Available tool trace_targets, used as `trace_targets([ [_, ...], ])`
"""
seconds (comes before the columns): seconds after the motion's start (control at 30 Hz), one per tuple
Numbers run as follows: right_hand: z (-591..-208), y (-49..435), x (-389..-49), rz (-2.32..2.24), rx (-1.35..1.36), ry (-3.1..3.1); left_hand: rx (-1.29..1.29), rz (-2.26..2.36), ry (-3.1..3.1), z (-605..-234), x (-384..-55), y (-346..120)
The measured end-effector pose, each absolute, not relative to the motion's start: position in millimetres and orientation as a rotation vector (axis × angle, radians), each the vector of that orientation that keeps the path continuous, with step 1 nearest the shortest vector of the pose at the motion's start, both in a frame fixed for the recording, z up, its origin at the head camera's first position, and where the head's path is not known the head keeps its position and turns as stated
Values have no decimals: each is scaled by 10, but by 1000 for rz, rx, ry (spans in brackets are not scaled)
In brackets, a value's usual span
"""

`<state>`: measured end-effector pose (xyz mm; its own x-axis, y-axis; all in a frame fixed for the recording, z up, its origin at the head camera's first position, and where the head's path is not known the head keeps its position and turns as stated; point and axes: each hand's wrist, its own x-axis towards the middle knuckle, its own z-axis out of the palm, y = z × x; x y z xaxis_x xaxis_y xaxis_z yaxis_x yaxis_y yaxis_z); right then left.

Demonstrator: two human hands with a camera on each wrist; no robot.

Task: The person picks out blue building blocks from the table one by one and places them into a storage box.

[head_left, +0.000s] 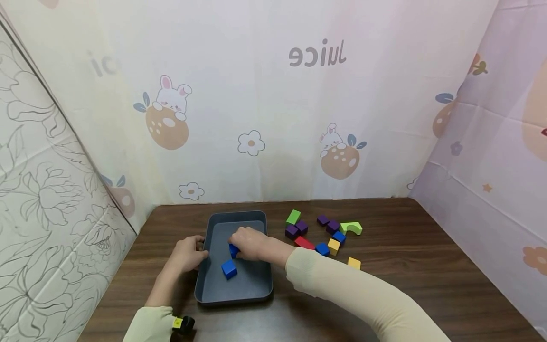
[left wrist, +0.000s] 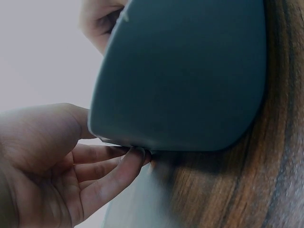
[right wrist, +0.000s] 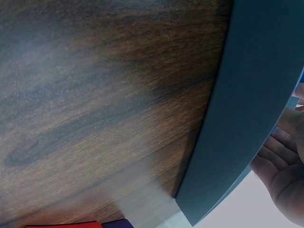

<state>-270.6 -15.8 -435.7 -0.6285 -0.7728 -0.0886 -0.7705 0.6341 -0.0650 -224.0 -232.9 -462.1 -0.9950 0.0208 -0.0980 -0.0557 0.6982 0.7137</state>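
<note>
A dark grey tray [head_left: 252, 285] rests on the wooden table. At its left side my left hand [head_left: 188, 254] grips the wall, thumb at the rim and fingers along the outside; the left wrist view shows this left hand [left wrist: 52, 166] against the tray [left wrist: 180, 80] from close up. Reaching over the right wall, my right hand [head_left: 249, 243] pinches a blue block [head_left: 233, 251] low inside the tray, its fingers partly covering the block. Just nearer to me, another blue block [head_left: 229, 269] lies on the tray floor.
Right of the tray lie loose blocks: a green block [head_left: 293, 217], several purple blocks [head_left: 292, 232], a red block [head_left: 304, 242], blue blocks [head_left: 322, 249], yellow blocks [head_left: 334, 246] and a light green arch [head_left: 351, 228]. A printed curtain [head_left: 278, 104] hangs behind the table.
</note>
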Motion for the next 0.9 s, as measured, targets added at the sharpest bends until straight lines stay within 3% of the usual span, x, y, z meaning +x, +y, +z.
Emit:
trace_targets([
  [0.9, -4150, 34, -2700, -78, -1341, 2758, -30, 1170, 2804, -4608, -2239, -2325],
])
